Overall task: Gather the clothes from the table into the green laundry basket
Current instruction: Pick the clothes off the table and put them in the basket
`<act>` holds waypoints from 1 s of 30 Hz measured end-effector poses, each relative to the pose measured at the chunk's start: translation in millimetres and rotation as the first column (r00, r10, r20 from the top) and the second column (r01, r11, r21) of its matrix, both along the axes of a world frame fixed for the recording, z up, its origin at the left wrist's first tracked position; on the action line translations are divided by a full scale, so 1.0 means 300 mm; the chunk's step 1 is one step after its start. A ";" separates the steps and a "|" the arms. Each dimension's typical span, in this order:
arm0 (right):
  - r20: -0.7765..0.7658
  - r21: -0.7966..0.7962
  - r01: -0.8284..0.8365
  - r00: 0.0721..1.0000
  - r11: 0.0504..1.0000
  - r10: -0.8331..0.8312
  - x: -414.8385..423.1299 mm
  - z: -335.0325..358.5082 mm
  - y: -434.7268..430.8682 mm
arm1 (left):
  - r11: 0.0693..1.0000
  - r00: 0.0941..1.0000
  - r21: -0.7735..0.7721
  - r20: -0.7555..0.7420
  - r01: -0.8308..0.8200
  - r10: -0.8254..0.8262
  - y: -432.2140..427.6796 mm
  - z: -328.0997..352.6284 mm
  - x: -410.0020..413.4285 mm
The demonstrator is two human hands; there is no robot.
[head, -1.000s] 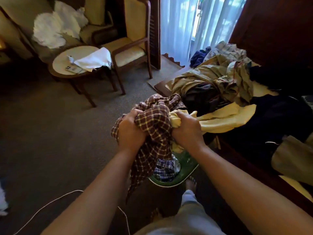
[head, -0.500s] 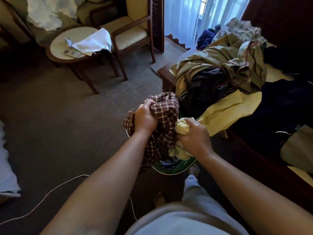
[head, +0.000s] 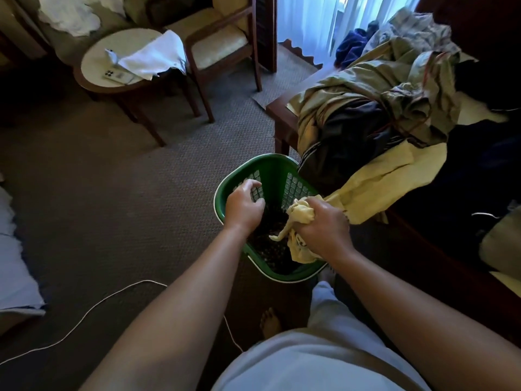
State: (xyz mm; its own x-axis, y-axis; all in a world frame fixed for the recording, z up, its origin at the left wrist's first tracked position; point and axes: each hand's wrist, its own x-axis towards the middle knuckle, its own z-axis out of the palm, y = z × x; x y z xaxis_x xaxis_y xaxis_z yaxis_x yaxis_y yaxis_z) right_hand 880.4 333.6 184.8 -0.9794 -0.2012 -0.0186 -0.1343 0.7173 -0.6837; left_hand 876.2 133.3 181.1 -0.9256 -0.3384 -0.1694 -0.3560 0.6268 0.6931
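The green basket stands on the carpet just beside the worktop, with dark cloth inside. Above it the left hand hangs with fingers loosely spread, holding nothing. The right hand grips a yellow garment trailing from the worktop's heap of clothes.

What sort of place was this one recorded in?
Most likely a hotel room, or a bedroom's sitting corner: carpeted floor, a wooden armchair beside a small round table, sheer curtains over a window, and a dark wooden table heaped with clothes next to the green laundry basket.
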 end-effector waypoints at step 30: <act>0.382 -0.101 0.044 0.924 0.994 -0.002 0.163 -0.009 0.020 | 0.986 0.992 0.129 0.061 0.103 -0.112 0.097 -0.016 0.189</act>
